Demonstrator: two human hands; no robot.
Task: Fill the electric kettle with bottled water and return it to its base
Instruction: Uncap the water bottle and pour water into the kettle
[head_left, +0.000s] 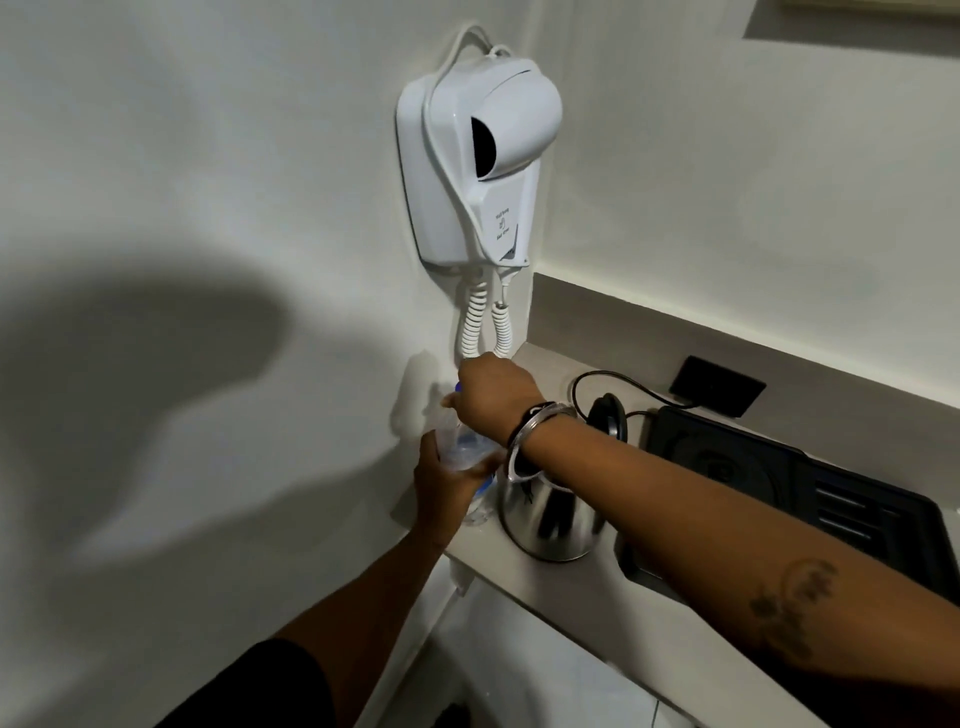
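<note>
A clear plastic water bottle (464, 448) with a blue cap stands tilted at the counter's left end, against the wall. My left hand (441, 488) wraps around its body. My right hand (493, 389) is closed over the bottle's top, hiding most of the cap. The steel kettle (550, 514) stands on the counter just right of the bottle, under my right wrist; its lid area is partly hidden by my arm. The round black kettle base (610, 415) lies behind it with its cord running to the right.
A white wall-mounted hair dryer (478, 161) hangs above the bottle, its coiled cord (485, 327) reaching down to my right hand. A black tray (779, 483) fills the counter's right part. A dark wall socket (717, 385) sits behind. The beige counter edge (571, 597) runs diagonally.
</note>
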